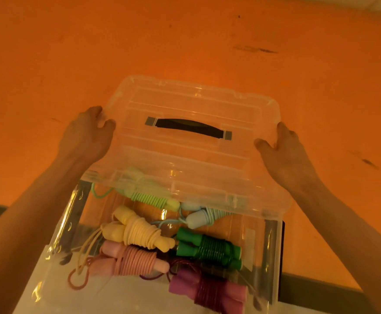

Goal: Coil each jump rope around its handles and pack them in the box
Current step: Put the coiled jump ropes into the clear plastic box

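Jump ropes (153, 241), each coiled around its handles, lie packed in the clear box (56, 257) on the orange surface (185, 41). Both arms reach forward: the left hand (87, 134) and right hand (282, 150) grip opposite ends of the transparent lid (185, 159), fingers curled over its edges. No readable writing shows.

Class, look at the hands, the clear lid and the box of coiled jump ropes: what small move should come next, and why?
Probably lower the lid onto the box. Both hands, left and right, grip its short sides, it hovers over the far part only, and six coiled ropes already lie inside.
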Motion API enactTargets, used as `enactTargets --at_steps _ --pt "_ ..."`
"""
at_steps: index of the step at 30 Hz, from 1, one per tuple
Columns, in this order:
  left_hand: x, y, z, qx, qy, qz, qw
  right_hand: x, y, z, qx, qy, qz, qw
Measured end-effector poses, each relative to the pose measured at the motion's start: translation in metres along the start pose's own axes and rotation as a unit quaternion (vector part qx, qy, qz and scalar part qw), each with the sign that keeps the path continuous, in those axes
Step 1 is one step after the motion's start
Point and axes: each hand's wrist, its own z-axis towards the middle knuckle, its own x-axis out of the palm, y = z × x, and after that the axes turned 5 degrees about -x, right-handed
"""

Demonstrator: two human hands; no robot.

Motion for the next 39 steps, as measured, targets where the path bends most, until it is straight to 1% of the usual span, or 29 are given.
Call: enactTargets --at_steps 4,9,12,17,22,26,29,39 --pt "-0.007 0.015 -0.026 0.005 -0.024 -0.042 0.999 0.005 0.0 -0.035 -0.01 -0.025 0.024 0.999" --pt "-0.01 0.036 -0.05 0.032 -0.04 -0.061 0.997 0.008 0.004 -0.067 -0.041 -0.053 0.048 0.997" --pt "-0.01 0.043 -0.067 0.028 -0.051 -0.087 0.995 0.009 0.002 -0.081 -0.054 -0.068 0.072 0.994" --pt "-0.002 0.059 -0.097 0.021 -0.065 -0.129 0.989 0.015 -0.001 -0.103 -0.068 -0.094 0.077 0.99" --pt "0.001 0.073 -0.112 0.02 -0.072 -0.141 0.987 0.021 -0.006 -0.121 -0.077 -0.111 0.051 0.99" --pt "0.004 0.081 -0.121 0.017 -0.084 -0.149 0.985 0.027 -0.011 -0.135 -0.058 -0.105 0.056 0.991" --pt "0.007 0.088 -0.125 0.013 -0.093 -0.146 0.985 0.033 -0.012 -0.144 -0.072 -0.123 0.028 0.989" --pt "0.009 0.103 -0.151 0.007 -0.093 -0.152 0.984 0.041 -0.017 -0.168 -0.065 -0.129 0.031 0.989"
